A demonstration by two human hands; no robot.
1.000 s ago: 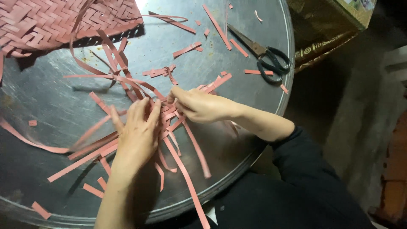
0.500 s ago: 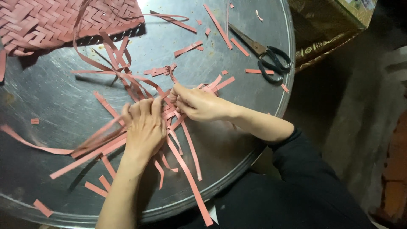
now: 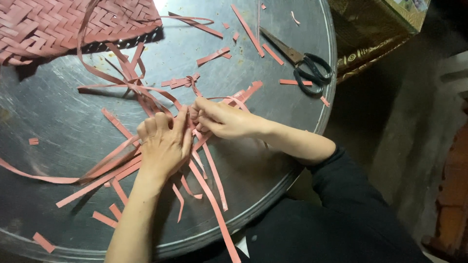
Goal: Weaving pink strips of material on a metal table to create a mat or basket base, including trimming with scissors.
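Two hands pinch pink strips (image 3: 214, 192) mid-tray.
Left hand (image 3: 163, 143) presses flat on them; right hand (image 3: 222, 119) clamps one strip; scissors (image 3: 304, 65) lie near the round metal tray's (image 3: 58, 122) far-right edge.

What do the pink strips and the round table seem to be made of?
The pink strips look like thin, flat plastic or dyed cane: they bend, curl and hold creases. The round table looks like dull grey metal, with a scuffed sheen and a raised rim.
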